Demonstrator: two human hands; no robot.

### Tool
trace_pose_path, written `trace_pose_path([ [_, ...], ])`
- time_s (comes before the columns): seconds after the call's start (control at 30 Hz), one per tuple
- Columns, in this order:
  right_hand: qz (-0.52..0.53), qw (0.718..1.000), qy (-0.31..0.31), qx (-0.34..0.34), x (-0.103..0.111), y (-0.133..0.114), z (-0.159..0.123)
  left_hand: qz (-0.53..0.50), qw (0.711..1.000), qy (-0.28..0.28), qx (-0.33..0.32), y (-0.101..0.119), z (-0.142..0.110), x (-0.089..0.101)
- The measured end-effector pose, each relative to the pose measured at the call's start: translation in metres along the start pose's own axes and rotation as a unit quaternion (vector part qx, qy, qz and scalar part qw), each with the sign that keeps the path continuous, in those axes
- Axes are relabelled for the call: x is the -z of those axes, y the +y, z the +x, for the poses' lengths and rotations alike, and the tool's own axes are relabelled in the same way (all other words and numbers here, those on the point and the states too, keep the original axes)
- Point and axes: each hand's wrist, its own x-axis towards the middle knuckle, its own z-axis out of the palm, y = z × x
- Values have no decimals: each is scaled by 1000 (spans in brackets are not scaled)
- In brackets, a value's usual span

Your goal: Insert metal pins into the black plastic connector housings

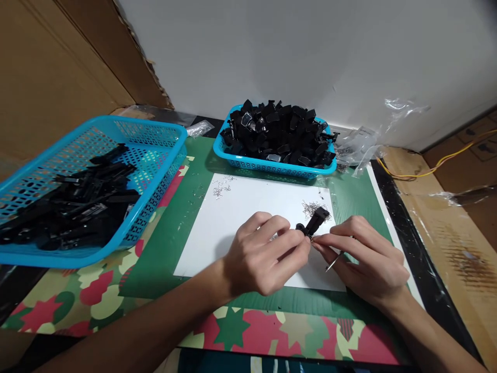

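Right now we hold a small black part [319, 217] in our left hand [268, 255], its thumb and forefinger pinched on the part's lower end while the other fingers curl loosely. The part tilts up and away to the right, above the right half of a white sheet [209, 235]. Our right hand [368, 259] meets it there, thumb and forefinger brought together at the same lower end; whatever sits between those fingertips is too small for us to tell. A slim metal tool [334, 262] also rests in this half-curled hand, its pale tip poking out below the fingers. Just behind the part we see a tangle of fine wire pieces [309, 208] on the sheet, and a looser scatter of similar bits [218, 191] lies near the far left corner. The sheet lies on a green mat [151, 264], which covers part of a bright patterned covering [264, 331]. Beyond the sheet, a blue basket [267, 167] is heaped with black pieces [281, 134], with crumpled clear plastic [359, 147] beside it on the right. To our left, a larger blue basket [91, 260] holds longer black pieces [89, 207].
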Motion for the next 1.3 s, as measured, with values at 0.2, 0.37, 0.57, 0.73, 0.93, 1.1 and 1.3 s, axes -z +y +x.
trace_pose_path([
  [0.2,-38,999,-17,24,2,-2,-2,-14,1000,1,2,0,0,-1],
  [0.37,-44,999,-17,24,2,-2,-5,-78,997,-7,8,2,4,0],
  [0.57,-47,998,-20,31,0,0,-10,-114,993,-24,-12,0,6,3],
  [0.73,-37,999,-21,26,-1,2,-14,-85,995,6,-60,-2,5,2],
  [0.93,-11,999,-27,37,0,3,-13,-83,995,-3,-55,-2,5,1],
  [1.1,4,999,-30,38,0,1,-10,-69,995,9,-65,-1,7,0],
  [1.3,55,998,-28,5,0,3,-7,-89,993,-4,-78,-3,7,2],
])
